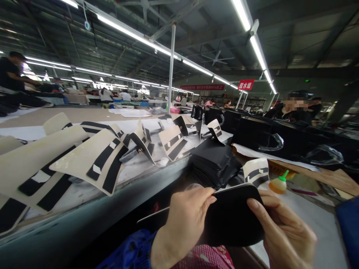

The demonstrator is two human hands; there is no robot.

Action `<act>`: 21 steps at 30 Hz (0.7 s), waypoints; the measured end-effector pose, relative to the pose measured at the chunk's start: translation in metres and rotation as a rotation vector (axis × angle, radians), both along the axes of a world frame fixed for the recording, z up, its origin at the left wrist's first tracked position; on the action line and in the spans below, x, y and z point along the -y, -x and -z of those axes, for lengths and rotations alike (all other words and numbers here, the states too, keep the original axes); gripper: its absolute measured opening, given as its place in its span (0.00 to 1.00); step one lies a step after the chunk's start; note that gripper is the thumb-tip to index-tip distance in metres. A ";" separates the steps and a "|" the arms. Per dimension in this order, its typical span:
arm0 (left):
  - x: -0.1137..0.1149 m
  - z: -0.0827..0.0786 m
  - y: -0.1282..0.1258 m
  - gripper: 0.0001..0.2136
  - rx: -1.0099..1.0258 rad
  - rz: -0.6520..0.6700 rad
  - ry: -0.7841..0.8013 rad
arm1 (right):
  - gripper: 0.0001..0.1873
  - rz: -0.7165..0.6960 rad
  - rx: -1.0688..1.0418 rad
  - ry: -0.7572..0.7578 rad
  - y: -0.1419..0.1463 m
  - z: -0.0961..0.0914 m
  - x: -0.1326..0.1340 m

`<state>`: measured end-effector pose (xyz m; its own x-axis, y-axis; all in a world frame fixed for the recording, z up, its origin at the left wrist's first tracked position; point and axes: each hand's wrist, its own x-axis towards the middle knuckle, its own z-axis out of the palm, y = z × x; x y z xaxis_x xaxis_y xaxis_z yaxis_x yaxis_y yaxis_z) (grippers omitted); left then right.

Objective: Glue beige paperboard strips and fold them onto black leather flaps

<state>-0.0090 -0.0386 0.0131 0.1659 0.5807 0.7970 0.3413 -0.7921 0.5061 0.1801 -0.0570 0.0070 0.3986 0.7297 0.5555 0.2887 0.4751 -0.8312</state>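
Both hands hold a black flat panel [234,215] with rounded corners and a pale edge, low in front of my body. My left hand [186,220] is closed over its upper edge near the middle. On the right end, my right hand [286,226] presses its thumb on the near face, with the fingers behind. The far side of the panel is hidden. Just beyond it lies a stack of black sheets [213,160]. A cream curved piece with dark strips [255,169] leans beside the stack.
Several cream flaps with black strips [92,160] spread over the table at left. A glue bottle with a green tip [279,183] stands at right. Black bags with clear-wrapped handles [260,134] line the back right. People sit or stand farther off, one person [295,106] behind the bags.
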 end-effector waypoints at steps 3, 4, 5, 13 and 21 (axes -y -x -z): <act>0.000 0.003 -0.006 0.10 -0.020 -0.035 -0.107 | 0.15 -0.001 0.052 -0.023 0.002 0.000 0.000; 0.001 0.003 -0.007 0.10 -0.019 -0.037 -0.110 | 0.15 -0.001 0.074 -0.022 0.002 0.000 0.000; 0.002 0.003 -0.007 0.10 -0.017 -0.034 -0.098 | 0.14 -0.005 0.089 -0.026 0.002 -0.001 0.000; 0.006 0.003 0.005 0.08 0.041 0.040 0.014 | 0.15 -0.049 0.084 -0.112 0.008 -0.005 0.001; 0.005 -0.004 0.000 0.08 -0.002 -0.001 0.082 | 0.12 -0.031 0.152 -0.182 0.009 -0.004 -0.001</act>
<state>-0.0092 -0.0434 0.0175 0.1670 0.6441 0.7465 0.3433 -0.7477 0.5683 0.1715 -0.0564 0.0110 0.2794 0.6225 0.7310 0.3872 0.6237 -0.6791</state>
